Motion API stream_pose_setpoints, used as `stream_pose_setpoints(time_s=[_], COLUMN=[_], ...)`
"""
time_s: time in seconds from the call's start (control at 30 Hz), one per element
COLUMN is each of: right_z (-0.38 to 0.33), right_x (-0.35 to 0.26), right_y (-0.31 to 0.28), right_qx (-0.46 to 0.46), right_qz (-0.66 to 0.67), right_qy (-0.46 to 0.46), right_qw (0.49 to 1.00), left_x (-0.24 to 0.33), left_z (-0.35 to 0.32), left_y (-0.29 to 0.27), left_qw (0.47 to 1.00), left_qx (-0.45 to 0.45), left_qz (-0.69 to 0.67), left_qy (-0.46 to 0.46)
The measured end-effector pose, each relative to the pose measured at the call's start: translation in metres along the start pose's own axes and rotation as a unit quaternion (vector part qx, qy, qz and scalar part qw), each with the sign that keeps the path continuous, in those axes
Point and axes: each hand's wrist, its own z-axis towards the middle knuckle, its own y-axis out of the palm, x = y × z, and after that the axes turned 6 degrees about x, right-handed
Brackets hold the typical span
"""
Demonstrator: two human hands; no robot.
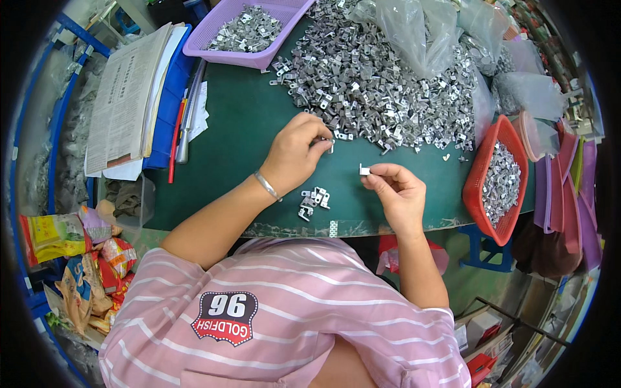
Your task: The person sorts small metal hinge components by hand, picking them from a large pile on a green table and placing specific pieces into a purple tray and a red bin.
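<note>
My left hand (296,150) is closed at the near edge of a big pile of small silver metal brackets (388,84). A small metal bracket (332,146) is pinched between its thumb and fingers, partly hidden. To the right, my right hand (402,195) pinches another bent bracket (364,171) between thumb and forefinger, clear of the pile. A small cluster of brackets (314,202) lies on the green tabletop (233,129) near its front edge, between my forearms.
A purple basket (259,59) of brackets stands at the far left of the table, a red basket (475,181) of metal parts at the right edge. Clear plastic bags (414,32) lie over the pile. Papers (132,97), a blue tray (169,116) and a red pen (176,145) are at left.
</note>
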Motion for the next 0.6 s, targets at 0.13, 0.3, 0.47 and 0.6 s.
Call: stream_pose_setpoints(time_s=[0.13,0.3,0.47,0.6], right_z=[-0.004,0.021,0.051,0.054], right_x=[0.014,-0.003,0.001,0.013], right_y=[0.012,0.029,0.067,0.061], right_qx=[-0.059,-0.139,-0.081,-0.088], right_qz=[-0.129,-0.238,-0.400,-0.428], right_qy=[-0.063,-0.216,-0.318,-0.336], right_qw=[0.988,0.937,0.856,0.834], left_x=[0.005,-0.001,-0.005,-0.004], left_z=[-0.015,-0.033,-0.039,-0.040], left_y=[-0.011,-0.031,-0.032,-0.032], left_qw=[0.909,0.831,0.808,0.795], left_qx=[-0.020,-0.004,-0.016,-0.021], left_qz=[-0.304,-0.431,-0.495,-0.507], left_qy=[-0.285,-0.351,-0.319,-0.332])
